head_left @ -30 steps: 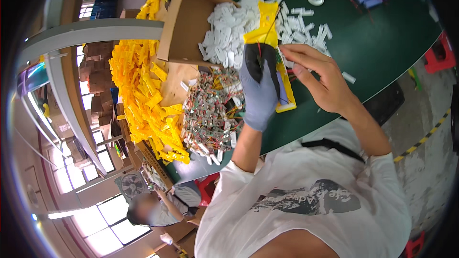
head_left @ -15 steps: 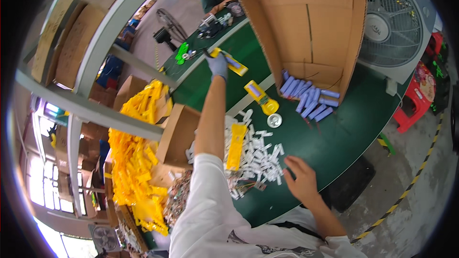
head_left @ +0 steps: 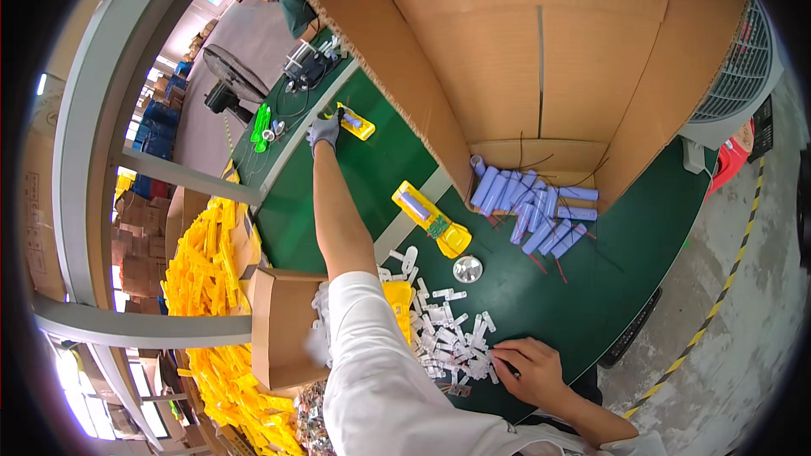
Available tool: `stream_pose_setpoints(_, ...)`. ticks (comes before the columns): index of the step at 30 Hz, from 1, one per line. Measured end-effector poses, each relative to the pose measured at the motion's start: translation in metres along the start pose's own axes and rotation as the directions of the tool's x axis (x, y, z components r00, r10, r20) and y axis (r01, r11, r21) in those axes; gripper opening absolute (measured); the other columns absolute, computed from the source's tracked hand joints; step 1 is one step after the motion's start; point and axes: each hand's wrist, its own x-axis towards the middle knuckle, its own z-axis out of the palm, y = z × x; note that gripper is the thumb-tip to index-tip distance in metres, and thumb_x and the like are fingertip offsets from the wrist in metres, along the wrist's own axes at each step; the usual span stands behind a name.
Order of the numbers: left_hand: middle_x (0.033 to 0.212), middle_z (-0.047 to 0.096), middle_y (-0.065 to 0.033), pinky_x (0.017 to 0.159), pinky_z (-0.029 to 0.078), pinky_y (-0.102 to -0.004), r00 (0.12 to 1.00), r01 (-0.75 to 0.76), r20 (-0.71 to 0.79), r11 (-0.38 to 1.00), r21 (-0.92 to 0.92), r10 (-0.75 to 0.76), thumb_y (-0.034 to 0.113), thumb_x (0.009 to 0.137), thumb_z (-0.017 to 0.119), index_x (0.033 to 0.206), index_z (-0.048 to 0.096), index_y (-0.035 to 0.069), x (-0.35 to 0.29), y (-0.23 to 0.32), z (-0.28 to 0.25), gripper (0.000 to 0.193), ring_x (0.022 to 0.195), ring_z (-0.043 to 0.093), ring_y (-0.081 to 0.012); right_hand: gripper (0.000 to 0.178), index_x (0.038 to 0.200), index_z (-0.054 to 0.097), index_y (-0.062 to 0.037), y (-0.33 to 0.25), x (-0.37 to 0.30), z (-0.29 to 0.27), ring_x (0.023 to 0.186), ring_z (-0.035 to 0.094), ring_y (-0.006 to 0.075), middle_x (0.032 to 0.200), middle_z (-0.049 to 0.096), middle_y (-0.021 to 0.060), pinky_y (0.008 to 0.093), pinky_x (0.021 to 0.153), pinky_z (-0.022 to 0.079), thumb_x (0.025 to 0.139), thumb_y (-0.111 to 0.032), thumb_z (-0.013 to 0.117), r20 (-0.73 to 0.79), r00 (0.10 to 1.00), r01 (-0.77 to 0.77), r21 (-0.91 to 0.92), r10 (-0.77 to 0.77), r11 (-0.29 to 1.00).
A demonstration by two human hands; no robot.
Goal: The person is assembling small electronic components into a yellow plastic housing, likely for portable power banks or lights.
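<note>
My left hand (head_left: 324, 130), in a grey glove, reaches far out over the green work surface. Its fingertips are at the near-left end of a yellow plastic casing (head_left: 358, 124) with a lilac cylinder in it. Whether they grip the casing cannot be made out. My bare right hand (head_left: 530, 373) is at the right edge of a heap of small white plastic pieces (head_left: 448, 333). Its fingers are bent and drawn together at the heap; what lies between the tips is too small to name. A second yellow casing (head_left: 439, 230), with a lilac cylinder and green circuit board, lies nearer, beside a round silver reflector (head_left: 467, 268).
A large open carton (head_left: 507, 51) stands at the back, lilac wired cylinders (head_left: 541, 211) spilling from it. Yellow casings (head_left: 203, 279) pile up at left behind a small carton (head_left: 283, 321) and a grey metal frame (head_left: 144, 325). A fan (head_left: 735, 76) stands at right.
The view has shifted forward and closer to the large carton. My right hand has moved onto the heap's edge and its fingers have drawn together. My left hand stays by the far casing.
</note>
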Motion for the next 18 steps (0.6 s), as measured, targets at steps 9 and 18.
stream_pose_setpoints(9, 0.119, 0.060, -0.0151, 0.094, 0.045, -0.0396, 0.922, -0.333, 0.005, 0.785, 0.522, 0.388, 0.022, 0.080, 0.058, 0.120, 0.059, 0.009, -0.111, 0.030, -0.090, 0.042, 0.110, 0.057, -0.0316, 0.006, 0.078, 0.066, -0.0086, -0.001, -0.003, 0.006, 0.071, 0.061, 0.0212, 0.083, 0.065, 0.0013, 0.0337, 0.065, 0.049, 0.076, -0.013, 0.069, -0.032, 0.991, 0.133, 0.049, -0.131, 0.990)
stream_pose_setpoints(18, 0.131, 0.048, -0.0163, 0.106, 0.037, -0.0399, 0.363, -0.931, 0.585, 0.252, 0.265, 0.726, 0.025, 0.069, 0.069, 0.134, 0.047, 0.019, -0.270, 0.060, -0.110, 0.069, 0.120, 0.048, -0.0359, 0.011, 0.081, 0.068, -0.0062, 0.007, -0.018, 0.011, 0.077, 0.062, 0.0254, 0.086, 0.066, 0.0039, 0.0380, 0.070, 0.049, 0.078, -0.017, 0.068, -0.047, 0.980, 0.196, 0.068, -0.193, 0.978)
